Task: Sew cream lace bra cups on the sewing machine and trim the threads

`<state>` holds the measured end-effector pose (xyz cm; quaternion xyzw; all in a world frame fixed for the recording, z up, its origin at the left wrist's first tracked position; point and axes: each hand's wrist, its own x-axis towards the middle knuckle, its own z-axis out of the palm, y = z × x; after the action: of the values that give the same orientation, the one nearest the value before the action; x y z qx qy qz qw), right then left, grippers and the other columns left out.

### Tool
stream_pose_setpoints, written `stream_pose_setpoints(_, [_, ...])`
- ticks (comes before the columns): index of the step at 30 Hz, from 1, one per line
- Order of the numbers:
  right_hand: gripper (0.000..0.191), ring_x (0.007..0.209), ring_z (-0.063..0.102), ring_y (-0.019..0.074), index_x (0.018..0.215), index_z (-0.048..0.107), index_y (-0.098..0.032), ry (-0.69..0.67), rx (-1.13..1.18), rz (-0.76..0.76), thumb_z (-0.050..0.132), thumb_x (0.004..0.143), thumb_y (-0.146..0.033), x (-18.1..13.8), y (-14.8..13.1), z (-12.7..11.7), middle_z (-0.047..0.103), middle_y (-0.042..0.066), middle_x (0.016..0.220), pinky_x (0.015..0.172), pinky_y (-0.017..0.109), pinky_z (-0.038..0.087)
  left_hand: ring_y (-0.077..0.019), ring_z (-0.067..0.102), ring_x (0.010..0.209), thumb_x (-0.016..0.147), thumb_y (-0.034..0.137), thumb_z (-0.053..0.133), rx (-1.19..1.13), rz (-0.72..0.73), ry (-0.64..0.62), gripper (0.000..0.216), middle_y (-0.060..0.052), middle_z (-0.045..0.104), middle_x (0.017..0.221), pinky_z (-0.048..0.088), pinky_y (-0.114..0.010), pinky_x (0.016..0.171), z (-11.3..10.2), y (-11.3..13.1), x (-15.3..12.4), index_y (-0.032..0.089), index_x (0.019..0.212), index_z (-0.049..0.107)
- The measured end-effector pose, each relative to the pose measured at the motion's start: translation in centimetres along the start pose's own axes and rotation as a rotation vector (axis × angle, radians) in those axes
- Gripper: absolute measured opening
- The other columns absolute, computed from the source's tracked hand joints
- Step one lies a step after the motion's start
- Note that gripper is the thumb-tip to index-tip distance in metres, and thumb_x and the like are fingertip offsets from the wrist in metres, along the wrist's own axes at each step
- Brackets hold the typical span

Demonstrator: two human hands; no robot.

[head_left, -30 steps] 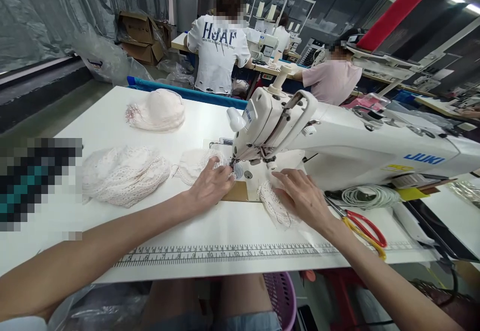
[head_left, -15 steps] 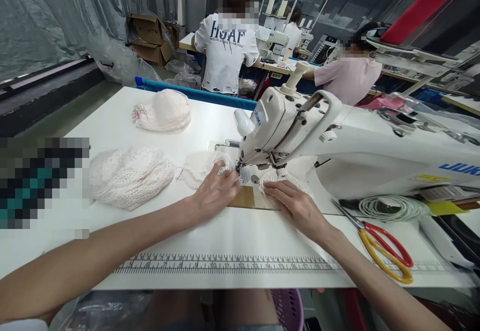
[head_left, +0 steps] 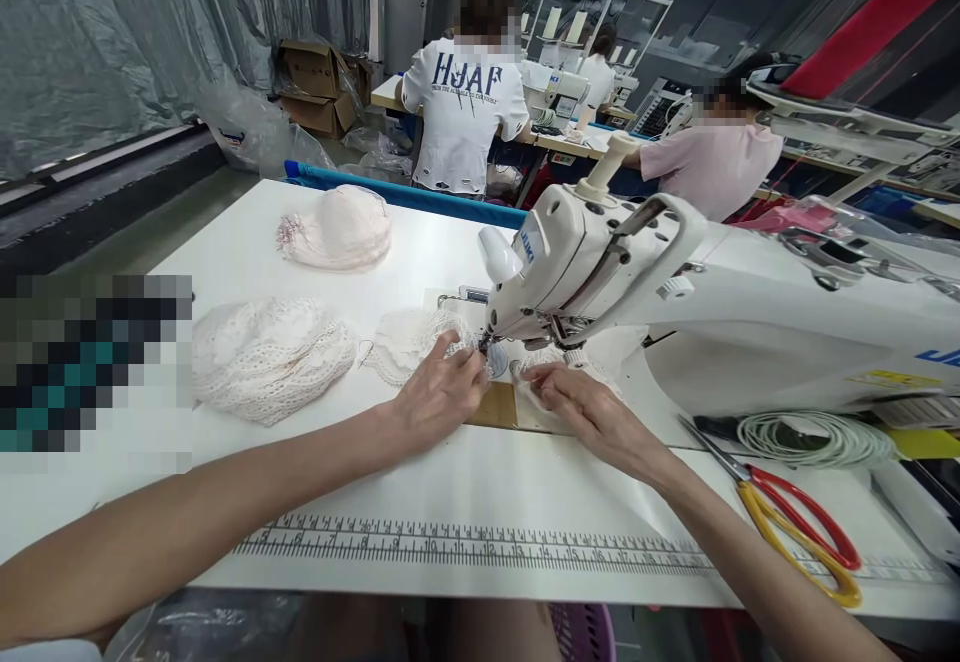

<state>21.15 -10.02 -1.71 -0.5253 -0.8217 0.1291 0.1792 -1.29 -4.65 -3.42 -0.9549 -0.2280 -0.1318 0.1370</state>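
In the head view my left hand (head_left: 444,387) is closed on the right edge of a white lace piece (head_left: 401,344), close by the needle area of a white sewing machine (head_left: 570,252). Its fingers are bent, and the fingertips are partly hidden. My right hand (head_left: 592,410) lies to the right of the needle, fingers stretched out over another bit of white lace (head_left: 540,362) that runs under the machine head. A thread links the left lace piece to a larger heap of white lace fabric (head_left: 274,362).
Farther back on the table lies a pale pink gathered piece (head_left: 341,227). Scissors (head_left: 802,532) with red and yellow handles and a coiled pale cord (head_left: 817,437) are at right. A printed ruler (head_left: 480,547) runs along the front edge. Co-workers (head_left: 469,112) sit beyond.
The view has shifted slightly, so most things appear a little farther right. My right hand's fingers have moved slightly and look less flat on the lace. My left hand stays by the needle.
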Motion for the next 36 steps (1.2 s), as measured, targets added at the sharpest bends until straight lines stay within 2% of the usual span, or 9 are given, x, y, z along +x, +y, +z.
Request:
stream_pose_setpoints(3, [0.023,0.091,0.058,0.0182,0.081,0.049,-0.02,-0.025,-0.004,-0.098,0.032,0.096,-0.022,0.3,-0.1,0.3,0.061,0.008,0.106,0.079,0.036,0.047,-0.0172,0.053,0.083,0.081,-0.004,0.04,-0.006,-0.007,-0.002,0.025,-0.004,0.055,0.082,0.03,-0.043,0.096,0.1,0.0,0.0,0.015,0.085,0.056])
stream_pose_setpoints(8, [0.024,0.094,0.057,0.021,0.11,0.055,-0.021,0.007,-0.091,-0.145,0.037,0.095,-0.024,0.6,0.5,1.2,0.062,0.009,0.108,0.078,0.039,0.047,-0.0174,0.053,0.086,0.082,-0.004,0.04,0.004,-0.004,-0.015,0.025,-0.005,0.057,0.086,0.03,-0.042,0.096,0.0,0.1,0.0,0.013,0.09,0.056])
stream_pose_setpoints(14, [0.03,0.104,0.058,0.0223,0.12,0.053,-0.02,0.048,-0.147,-0.2,0.038,0.095,-0.023,1.5,1.0,1.9,0.058,0.01,0.122,0.083,0.041,0.049,-0.019,0.053,0.094,0.082,-0.004,0.043,-0.046,-0.008,0.007,0.026,-0.008,0.058,0.089,0.029,-0.043,0.098,0.4,0.1,0.0,0.01,0.098,0.056])
stream_pose_setpoints(18, [0.028,0.104,0.059,0.0236,0.119,0.053,-0.02,0.093,-0.158,-0.179,0.039,0.094,-0.023,1.9,0.8,2.3,0.059,0.011,0.121,0.082,0.042,0.051,-0.0191,0.052,0.093,0.083,-0.003,0.043,-0.039,-0.002,0.032,0.024,-0.008,0.058,0.088,0.03,-0.044,0.098,0.5,0.1,0.0,0.01,0.098,0.056])
stream_pose_setpoints(27, [0.024,0.103,0.058,0.0251,0.111,0.06,-0.02,0.213,-0.111,-0.217,0.048,0.091,-0.021,1.8,1.6,3.4,0.062,0.009,0.117,0.081,0.042,0.052,-0.0171,0.053,0.094,0.086,0.0,0.038,-0.072,0.005,-0.014,0.024,-0.007,0.058,0.093,0.031,-0.043,0.098,-0.3,-0.4,0.0,0.012,0.096,0.056])
stream_pose_setpoints(31, [0.024,0.102,0.058,0.0248,0.109,0.062,-0.021,0.21,-0.032,-0.218,0.049,0.09,-0.022,1.6,2.1,3.9,0.066,0.008,0.106,0.082,0.042,0.052,-0.0159,0.054,0.094,0.088,0.001,0.037,-0.104,-0.012,-0.016,0.023,-0.009,0.059,0.097,0.03,-0.043,0.099,-0.5,-0.3,0.2,0.012,0.1,0.054])
stream_pose_setpoints(36, [0.026,0.101,0.058,0.0249,0.11,0.063,-0.023,0.187,-0.004,-0.174,0.046,0.091,-0.029,1.5,2.3,4.0,0.063,0.009,0.109,0.083,0.042,0.052,-0.0152,0.055,0.093,0.094,0.012,0.036,-0.196,-0.037,0.028,0.02,-0.008,0.06,0.1,0.034,-0.036,0.091,-0.1,-0.2,0.4,0.012,0.098,0.056])
